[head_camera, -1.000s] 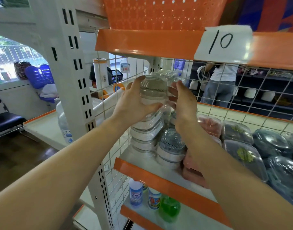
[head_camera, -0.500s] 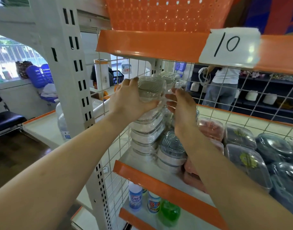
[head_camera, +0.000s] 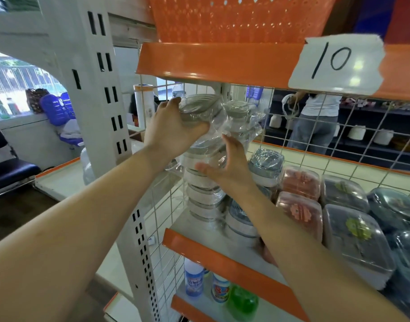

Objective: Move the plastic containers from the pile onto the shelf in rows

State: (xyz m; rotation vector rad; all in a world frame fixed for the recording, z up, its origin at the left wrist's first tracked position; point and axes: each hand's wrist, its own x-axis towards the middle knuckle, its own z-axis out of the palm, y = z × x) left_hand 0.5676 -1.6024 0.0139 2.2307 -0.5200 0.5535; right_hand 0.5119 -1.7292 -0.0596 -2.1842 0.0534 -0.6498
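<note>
While the left hand [head_camera: 173,129] grips the top container [head_camera: 197,108] on the stack [head_camera: 204,196], the right hand [head_camera: 227,166], fingers spread, presses the stack's side.

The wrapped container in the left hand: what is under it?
Under the wrapped container that the left hand grips stands a stack of white containers on the shelf. The right hand covers the stack's upper right side; whether they touch is unclear.

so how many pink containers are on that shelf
2 in plain view: one pink container in front, the other right behind it, beside the right forearm. More may be hidden under the arm.
</note>
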